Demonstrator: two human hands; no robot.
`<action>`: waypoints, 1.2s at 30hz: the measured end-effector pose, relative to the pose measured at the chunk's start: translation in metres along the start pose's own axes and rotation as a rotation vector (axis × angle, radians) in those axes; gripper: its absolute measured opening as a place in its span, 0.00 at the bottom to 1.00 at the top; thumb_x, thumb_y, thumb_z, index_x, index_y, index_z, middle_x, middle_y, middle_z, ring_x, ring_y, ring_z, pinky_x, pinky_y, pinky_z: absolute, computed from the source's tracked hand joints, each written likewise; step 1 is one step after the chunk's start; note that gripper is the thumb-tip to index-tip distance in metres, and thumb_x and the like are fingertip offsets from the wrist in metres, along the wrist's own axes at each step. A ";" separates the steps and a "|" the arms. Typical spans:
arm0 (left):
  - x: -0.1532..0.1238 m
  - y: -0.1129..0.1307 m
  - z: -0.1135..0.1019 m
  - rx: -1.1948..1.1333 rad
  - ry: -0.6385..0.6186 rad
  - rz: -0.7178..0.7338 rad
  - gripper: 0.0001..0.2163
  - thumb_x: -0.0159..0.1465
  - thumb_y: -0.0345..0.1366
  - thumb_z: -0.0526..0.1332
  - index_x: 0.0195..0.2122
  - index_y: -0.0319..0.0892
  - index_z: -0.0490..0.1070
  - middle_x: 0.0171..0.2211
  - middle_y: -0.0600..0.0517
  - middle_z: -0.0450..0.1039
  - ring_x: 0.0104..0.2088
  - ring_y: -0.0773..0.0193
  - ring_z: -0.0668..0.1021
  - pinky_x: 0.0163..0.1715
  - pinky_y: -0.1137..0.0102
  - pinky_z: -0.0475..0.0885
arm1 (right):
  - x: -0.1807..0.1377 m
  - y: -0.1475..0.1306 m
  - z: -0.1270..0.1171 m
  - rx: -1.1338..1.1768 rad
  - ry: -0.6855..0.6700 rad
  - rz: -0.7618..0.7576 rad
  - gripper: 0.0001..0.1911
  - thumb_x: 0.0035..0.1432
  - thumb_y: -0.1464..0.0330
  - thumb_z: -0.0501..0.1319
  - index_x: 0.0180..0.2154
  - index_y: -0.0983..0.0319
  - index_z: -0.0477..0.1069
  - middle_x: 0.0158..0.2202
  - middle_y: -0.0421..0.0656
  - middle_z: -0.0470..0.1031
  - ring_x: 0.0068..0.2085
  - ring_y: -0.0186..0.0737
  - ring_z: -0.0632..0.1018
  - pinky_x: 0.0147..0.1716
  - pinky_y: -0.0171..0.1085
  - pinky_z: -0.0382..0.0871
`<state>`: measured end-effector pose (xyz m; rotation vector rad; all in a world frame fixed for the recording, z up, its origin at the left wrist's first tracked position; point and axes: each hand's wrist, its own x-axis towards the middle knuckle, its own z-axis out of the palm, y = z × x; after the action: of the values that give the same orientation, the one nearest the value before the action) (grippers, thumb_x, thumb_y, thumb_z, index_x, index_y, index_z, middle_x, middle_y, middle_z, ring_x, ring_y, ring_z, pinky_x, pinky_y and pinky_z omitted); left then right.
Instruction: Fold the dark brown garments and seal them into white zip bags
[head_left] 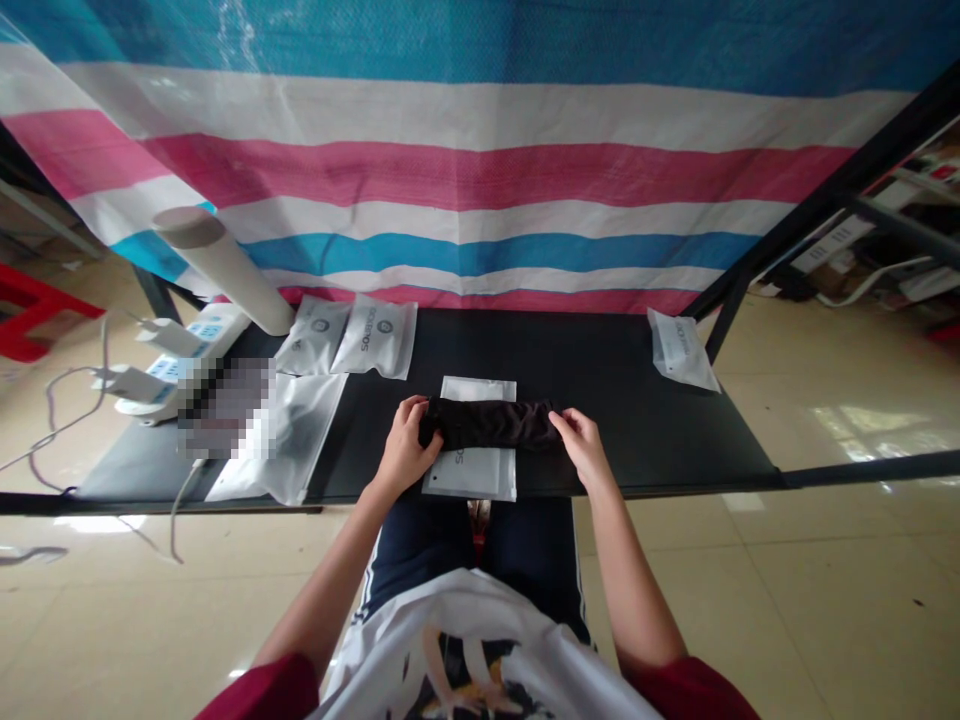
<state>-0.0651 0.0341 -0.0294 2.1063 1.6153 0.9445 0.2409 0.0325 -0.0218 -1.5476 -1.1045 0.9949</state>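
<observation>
A long folded piece of black fabric [495, 424] is stretched sideways in front of me; its exact kind cannot be made out. My left hand [409, 445] grips its left end, thumb on the near side. At the opposite end, my right hand [582, 441] pinches the fabric between thumb and fingers. Beneath the fabric, a frosted plastic bag [480, 480] with printed lettering lies flat on the black table [600, 370], partly covered by the fabric.
Two filled frosted pouches [379, 335] lie at the back left, and another pouch [681, 350] is at the far right. On the left are a larger bag [300, 450], a power strip [187, 360] with plugs and cables, and a white cylinder [229, 270]. A striped sheet [480, 170] hangs behind.
</observation>
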 end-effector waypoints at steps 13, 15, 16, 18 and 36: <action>0.019 0.001 -0.006 0.314 -0.172 -0.023 0.31 0.54 0.43 0.61 0.60 0.43 0.66 0.57 0.41 0.62 0.57 0.41 0.64 0.54 0.49 0.64 | 0.007 0.008 0.001 0.001 -0.087 0.091 0.30 0.49 0.55 0.62 0.53 0.61 0.70 0.30 0.38 0.72 0.23 0.33 0.67 0.18 0.32 0.60; 0.018 0.001 -0.006 0.320 -0.175 -0.021 0.31 0.54 0.42 0.60 0.61 0.44 0.64 0.57 0.42 0.62 0.57 0.42 0.64 0.54 0.50 0.63 | 0.008 0.011 0.003 -0.029 -0.025 0.033 0.28 0.47 0.56 0.65 0.49 0.60 0.69 0.36 0.41 0.74 0.26 0.34 0.70 0.22 0.33 0.64; 0.017 0.001 -0.005 0.319 -0.170 -0.018 0.32 0.55 0.42 0.60 0.62 0.44 0.63 0.57 0.42 0.62 0.57 0.42 0.64 0.54 0.50 0.63 | 0.008 0.013 0.004 -0.051 0.013 -0.006 0.26 0.47 0.56 0.66 0.47 0.60 0.68 0.37 0.42 0.74 0.28 0.34 0.71 0.24 0.33 0.66; 0.016 0.001 -0.005 0.301 -0.153 -0.012 0.33 0.55 0.42 0.60 0.64 0.43 0.60 0.57 0.41 0.62 0.56 0.43 0.64 0.55 0.50 0.63 | 0.008 0.016 0.006 -0.094 0.066 -0.070 0.23 0.48 0.57 0.65 0.44 0.60 0.68 0.38 0.43 0.75 0.29 0.36 0.73 0.29 0.35 0.69; 0.016 -0.005 -0.001 0.174 0.035 -0.018 0.17 0.59 0.37 0.60 0.50 0.43 0.70 0.50 0.44 0.66 0.52 0.48 0.67 0.54 0.53 0.66 | 0.013 0.022 0.006 0.057 0.080 -0.147 0.17 0.49 0.55 0.67 0.33 0.62 0.77 0.48 0.50 0.77 0.42 0.47 0.78 0.42 0.43 0.72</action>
<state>-0.0668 0.0506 -0.0268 2.1951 1.7889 0.8677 0.2422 0.0434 -0.0460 -1.4269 -1.1070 0.8513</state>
